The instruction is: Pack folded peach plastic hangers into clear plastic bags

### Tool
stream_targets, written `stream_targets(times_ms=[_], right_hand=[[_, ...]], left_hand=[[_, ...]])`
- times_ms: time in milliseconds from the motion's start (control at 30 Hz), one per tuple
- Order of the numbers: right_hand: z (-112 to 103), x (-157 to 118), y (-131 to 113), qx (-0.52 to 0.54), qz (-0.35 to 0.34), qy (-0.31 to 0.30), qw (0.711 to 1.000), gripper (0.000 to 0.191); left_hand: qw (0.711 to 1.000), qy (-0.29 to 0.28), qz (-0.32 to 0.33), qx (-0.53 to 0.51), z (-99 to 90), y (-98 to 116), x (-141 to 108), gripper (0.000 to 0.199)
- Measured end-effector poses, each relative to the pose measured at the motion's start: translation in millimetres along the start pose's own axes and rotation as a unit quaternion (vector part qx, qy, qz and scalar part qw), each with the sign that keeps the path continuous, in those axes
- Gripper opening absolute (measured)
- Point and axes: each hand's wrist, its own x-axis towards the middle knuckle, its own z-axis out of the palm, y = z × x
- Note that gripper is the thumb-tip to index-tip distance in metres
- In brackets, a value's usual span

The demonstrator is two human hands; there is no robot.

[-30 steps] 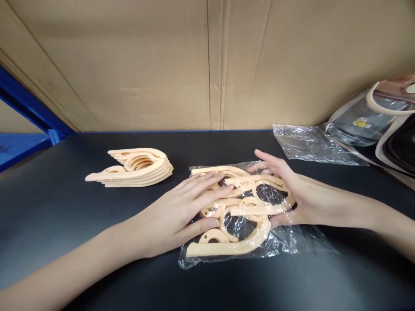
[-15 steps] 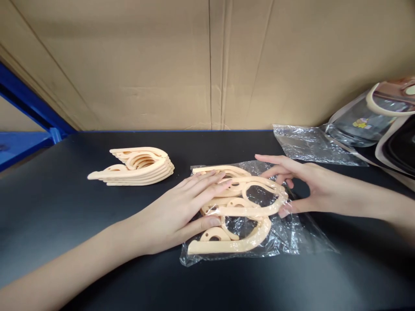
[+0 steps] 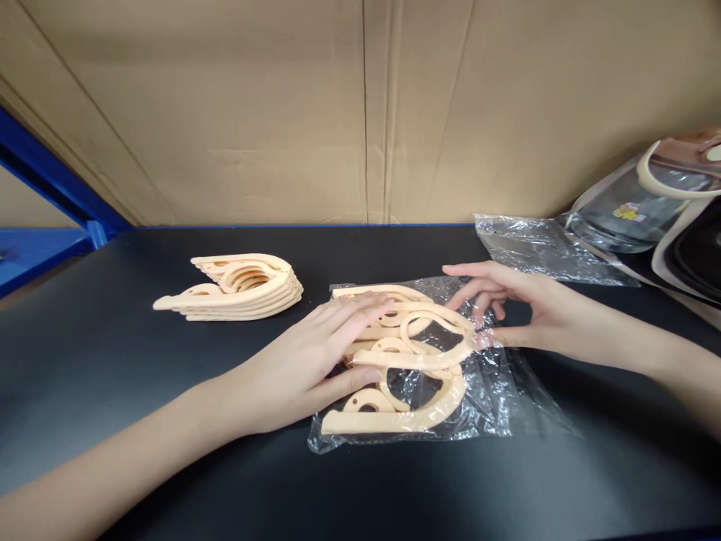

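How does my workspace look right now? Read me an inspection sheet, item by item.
Surface: black tabletop, dark and smooth where visible.
Things: cream curved pieces in a clear bag; a stack of similar pieces lies unbagged to its left.
Clutter: flat clear packet at the far right, beside a transparent container and a dark item.
Hands: left lies palm down on the bag; right is at its right end, thumb and index finger apart.
Cables: nothing seen.
Surroundings: brown cardboard behind, blue frame at left.
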Motion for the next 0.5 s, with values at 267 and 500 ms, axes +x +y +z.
stream_targets(times_ms=[267, 500], right_hand=[[3.3, 0.2, 1.5, 0.047, 0.028, -0.008, 0.998, 0.071], [5.7, 1.4, 2.4, 0.103, 0.043, -0.024, 0.993, 0.06]], left_hand=[[1.0, 0.023, -0.006, -0.002, 4.7, -3.2, -2.1, 0.063], [0.999, 0.044, -0.013, -0.011, 5.2, -3.3, -1.3, 0.065]])
